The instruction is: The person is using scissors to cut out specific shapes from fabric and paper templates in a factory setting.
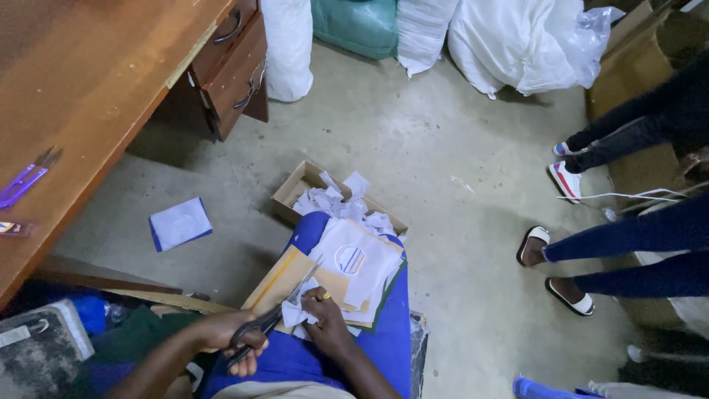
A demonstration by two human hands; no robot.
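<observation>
My left hand (240, 341) grips dark-handled scissors (275, 313), whose blades point up and right into a small white cloth piece (298, 313). My right hand (325, 324) pinches that piece from the right. Both hands work over my lap, which is covered in blue fabric (388, 325). On the lap rests a stack of white patches (358, 258) with a round striped emblem, lying on tan card sheets (292, 275). Just beyond my knee, an open cardboard box (289, 193) on the floor holds white offcuts.
A wooden desk (88, 74) with drawers (238, 66) fills the left, with purple thread snips (28, 176) on it. A blue-edged white patch (179, 223) lies on the concrete floor. Stuffed sacks (517, 44) line the back. Other people's legs (628, 236) and sandalled feet are at the right.
</observation>
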